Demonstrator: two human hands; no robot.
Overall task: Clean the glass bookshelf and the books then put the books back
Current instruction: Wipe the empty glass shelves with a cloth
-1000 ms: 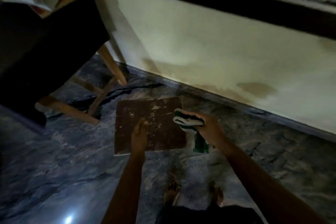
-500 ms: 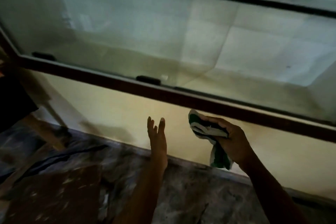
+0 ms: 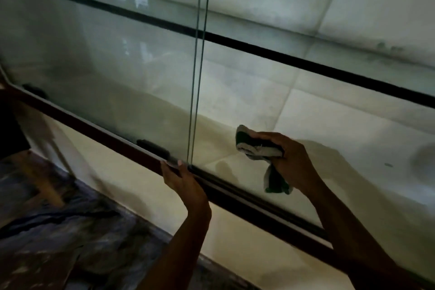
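Wall-mounted glass bookshelf with a dark red-brown wooden frame (image 3: 98,125) across the whole upper view, tilted, its top and right end cut off. Left sliding glass pane (image 3: 113,73) closed over the left half, hazy with window reflections; vertical greenish pane edge (image 3: 197,77) near the middle. Small black pull (image 3: 153,146) low on that pane, a second dark blob (image 3: 34,90) far left, too dim to identify. Thin black shelf line (image 3: 306,63) across the pale interior. Grey smudges along the upper interior at right, blurred.

Left hand (image 3: 184,182) at the lower rail just beside the pane edge, fingers mostly straight, tips laid on the rail's upper lip; hooked over it or only resting, impossible to tell. Right hand (image 3: 293,163) well apart from it, past the rail in the uncovered right half, fingers clamped round a bunched green-and-white cloth (image 3: 257,146), one tail hanging below the fist. Cloth close to the pale inner surface; contact not clear. Both forearms cut off at the bottom edge.

Below the frame, cream wall (image 3: 131,181), then dark marbled floor (image 3: 77,231), motion-blurred. Pale wooden leg (image 3: 41,178) at left, upper part lost in shadow. Brownish flat board (image 3: 35,271) in the bottom-left corner, mostly cropped and indistinct.
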